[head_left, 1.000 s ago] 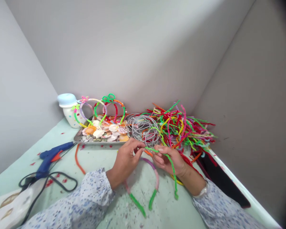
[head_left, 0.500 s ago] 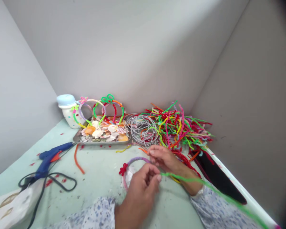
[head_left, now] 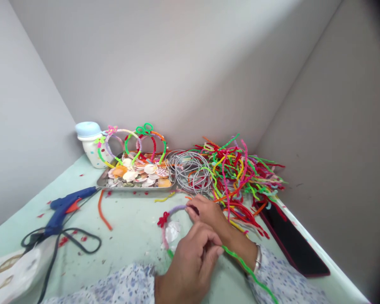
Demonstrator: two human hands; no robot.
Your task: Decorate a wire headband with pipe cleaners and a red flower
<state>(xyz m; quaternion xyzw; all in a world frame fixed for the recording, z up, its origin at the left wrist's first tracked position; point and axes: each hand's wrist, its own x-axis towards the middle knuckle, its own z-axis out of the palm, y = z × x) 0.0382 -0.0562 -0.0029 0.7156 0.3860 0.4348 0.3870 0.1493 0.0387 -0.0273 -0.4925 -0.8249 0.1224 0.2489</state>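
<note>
A headband (head_left: pixel 165 236) wrapped in lilac, pink and green fuzzy stems stands upright on the table, with a small red flower (head_left: pixel 163 219) on its left side. My right hand (head_left: pixel 209 217) is closed on the lilac part near its top. Nearer to me, my left hand (head_left: pixel 191 261) pinches a green pipe cleaner (head_left: pixel 251 275) between thumb and fingers, and its tail runs down to the right across my right forearm. The headband's right side is hidden behind my hands. Seen through the hoop is a crumpled clear-white scrap (head_left: pixel 172 231).
Behind stands a metal tray (head_left: pixel 136 189) of shells with finished headbands (head_left: pixel 140 147), beside coiled grey wire (head_left: pixel 193 173) and a pipe cleaner heap (head_left: pixel 237 169). To the left lie a blue glue gun (head_left: pixel 58 215) and its cord. A black phone-like slab (head_left: pixel 299 242) lies right.
My left hand has moved slightly down and right with the green pipe cleaner, whose tail now hangs lower. My right hand has shifted left onto the headband's top.
</note>
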